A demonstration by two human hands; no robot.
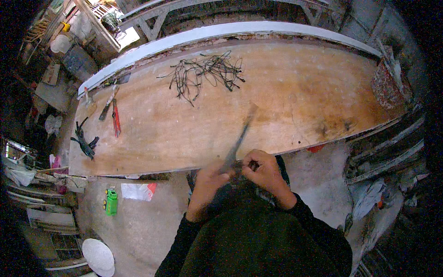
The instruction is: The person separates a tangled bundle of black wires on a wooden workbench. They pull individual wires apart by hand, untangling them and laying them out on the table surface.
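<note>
As the left hand [211, 176] grips a long, dark, blurred strip [238, 143], the right hand [265, 171] curls, hold unclear.

Workshop interior, broad wooden tabletop [295, 87] that spans the middle, white strip [230, 30] along its far edge, braced wooden frame [159, 24] beyond, bright opening [128, 39] at upper left, pale grey floor [134, 231] below, dim light toward both sides.
</note>
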